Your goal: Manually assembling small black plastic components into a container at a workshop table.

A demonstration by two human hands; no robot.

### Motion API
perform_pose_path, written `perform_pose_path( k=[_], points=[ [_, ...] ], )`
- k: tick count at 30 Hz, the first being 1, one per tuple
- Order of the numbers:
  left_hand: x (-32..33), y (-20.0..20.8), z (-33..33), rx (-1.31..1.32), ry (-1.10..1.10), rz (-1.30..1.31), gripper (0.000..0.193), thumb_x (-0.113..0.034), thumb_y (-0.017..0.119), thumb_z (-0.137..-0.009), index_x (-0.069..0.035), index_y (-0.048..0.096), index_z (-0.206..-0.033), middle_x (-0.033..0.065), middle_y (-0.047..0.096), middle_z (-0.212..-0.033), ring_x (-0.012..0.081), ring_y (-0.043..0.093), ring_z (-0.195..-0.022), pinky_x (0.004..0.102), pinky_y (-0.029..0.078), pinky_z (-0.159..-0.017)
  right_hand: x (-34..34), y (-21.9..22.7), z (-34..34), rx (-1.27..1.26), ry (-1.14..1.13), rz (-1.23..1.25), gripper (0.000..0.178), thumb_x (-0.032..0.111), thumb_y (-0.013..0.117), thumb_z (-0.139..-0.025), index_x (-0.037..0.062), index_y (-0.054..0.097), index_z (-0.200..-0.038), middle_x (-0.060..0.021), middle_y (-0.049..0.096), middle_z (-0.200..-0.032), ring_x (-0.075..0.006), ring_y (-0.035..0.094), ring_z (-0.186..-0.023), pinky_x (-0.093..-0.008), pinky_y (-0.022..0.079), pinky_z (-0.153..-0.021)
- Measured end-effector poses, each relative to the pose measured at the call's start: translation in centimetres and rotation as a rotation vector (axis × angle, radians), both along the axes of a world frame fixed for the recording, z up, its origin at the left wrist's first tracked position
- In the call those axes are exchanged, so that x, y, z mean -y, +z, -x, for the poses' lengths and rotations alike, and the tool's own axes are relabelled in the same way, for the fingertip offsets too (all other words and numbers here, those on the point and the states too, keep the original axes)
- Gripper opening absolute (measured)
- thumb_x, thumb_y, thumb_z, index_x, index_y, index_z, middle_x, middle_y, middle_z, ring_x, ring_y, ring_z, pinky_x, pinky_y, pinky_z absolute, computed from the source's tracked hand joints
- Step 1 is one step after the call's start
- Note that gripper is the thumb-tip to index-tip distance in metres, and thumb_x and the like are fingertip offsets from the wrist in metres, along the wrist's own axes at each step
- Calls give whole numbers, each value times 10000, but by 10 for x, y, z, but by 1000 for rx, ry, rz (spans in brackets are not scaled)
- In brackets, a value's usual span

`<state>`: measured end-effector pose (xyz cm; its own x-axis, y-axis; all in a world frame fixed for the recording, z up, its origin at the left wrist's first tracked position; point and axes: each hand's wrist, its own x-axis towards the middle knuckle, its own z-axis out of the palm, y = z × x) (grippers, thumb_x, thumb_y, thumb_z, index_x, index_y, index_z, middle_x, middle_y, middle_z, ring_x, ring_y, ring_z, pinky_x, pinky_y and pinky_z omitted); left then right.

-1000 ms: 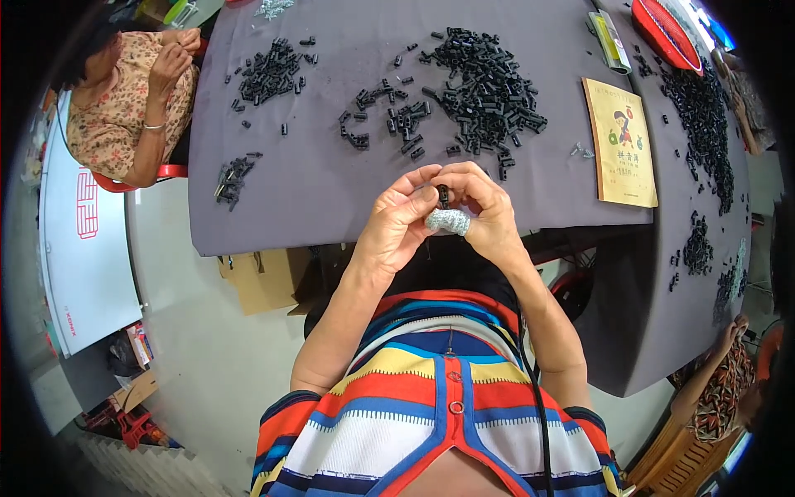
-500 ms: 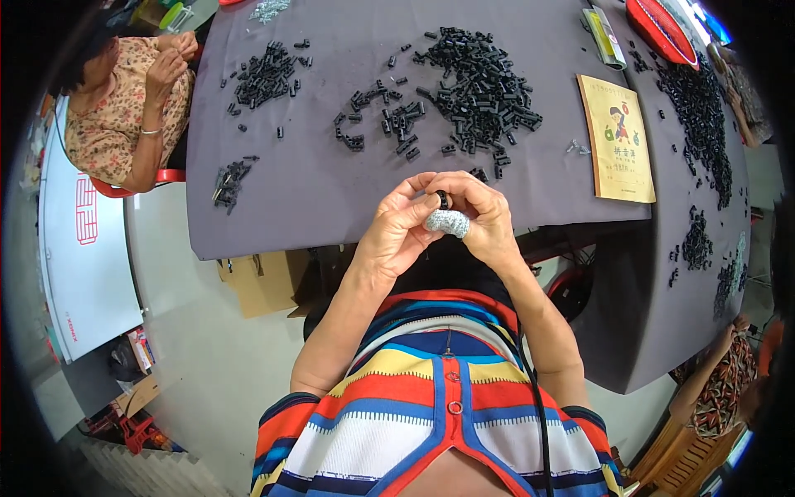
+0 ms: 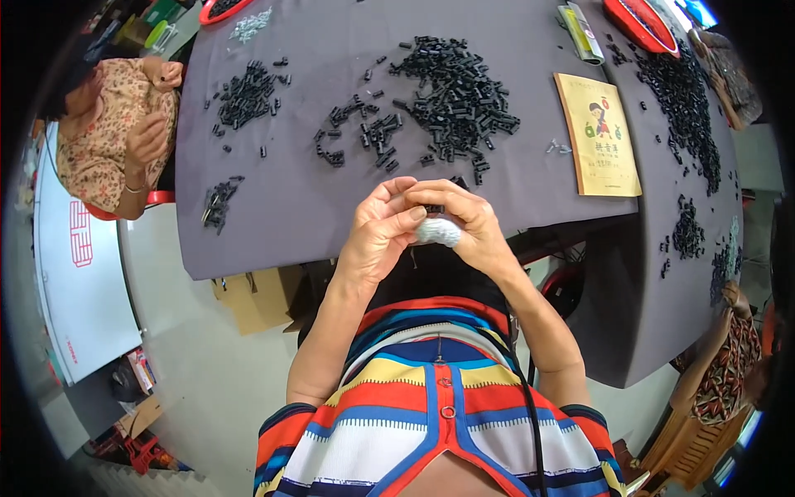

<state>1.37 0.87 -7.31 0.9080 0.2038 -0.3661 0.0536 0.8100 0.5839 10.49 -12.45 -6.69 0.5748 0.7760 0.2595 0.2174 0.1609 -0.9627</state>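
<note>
Both my hands meet in front of me, just past the near edge of the grey-covered table (image 3: 273,199). A small black plastic part (image 3: 433,209) is pinched between the fingertips of my left hand (image 3: 377,228) and my right hand (image 3: 468,224). A pale grey knitted finger cover (image 3: 438,233) wraps my right thumb. My fingers hide most of the part, so its full shape does not show. Beyond my hands lies a large heap of similar black parts (image 3: 460,95), with smaller groups (image 3: 381,137) to its left.
A yellow booklet (image 3: 596,137) lies to the right near small clear pieces (image 3: 559,147). More black parts (image 3: 244,95) are heaped at left, and others (image 3: 679,108) at far right. Red trays (image 3: 642,29) stand at the back. Co-workers sit left (image 3: 116,141) and right (image 3: 725,364).
My view has shifted slightly, so the table's things appear further left. The black part has turned between my fingers. The co-worker at left has moved their hands apart.
</note>
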Motion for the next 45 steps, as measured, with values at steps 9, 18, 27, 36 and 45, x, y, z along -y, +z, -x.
perform_pose_path(
  k=[9,18,27,36,45],
  points=[
    [-1,-6,5,32,7,20,388,30,632,-802,-51,449,-1135,63,608,-941,111,582,-776,208,460,-617,2,-7,6,-34,25,16,331,11,587,-800,23,593,-1131,-111,563,-1164,-204,563,-1032,-296,447,-860],
    [1,-1,7,65,-12,2,356,32,625,-808,-31,462,-1118,85,605,-985,153,600,-884,278,516,-767,-3,1,7,11,-37,40,364,31,727,-688,41,614,-1034,-59,579,-999,-136,518,-722,-270,452,-638],
    [2,-18,9,49,-74,222,410,4,648,-796,-31,483,-1170,66,599,-995,155,595,-910,284,505,-797,-3,-4,8,30,-70,60,283,73,752,-673,48,611,-917,-26,599,-859,-118,500,-640,-251,421,-549],
    [3,-21,8,44,-74,317,376,-50,683,-781,-69,532,-1125,20,617,-903,133,604,-862,293,505,-792,-8,-14,14,9,-122,-9,249,42,700,-712,41,600,-940,-39,608,-886,-105,504,-672,-224,411,-545],
    [14,-15,3,77,-83,343,421,-88,723,-746,-68,537,-1123,19,614,-895,134,598,-842,289,498,-771,-2,-17,16,-60,-178,-85,207,28,680,-736,32,603,-928,-39,623,-902,-90,484,-660,-210,404,-565]
  ],
)
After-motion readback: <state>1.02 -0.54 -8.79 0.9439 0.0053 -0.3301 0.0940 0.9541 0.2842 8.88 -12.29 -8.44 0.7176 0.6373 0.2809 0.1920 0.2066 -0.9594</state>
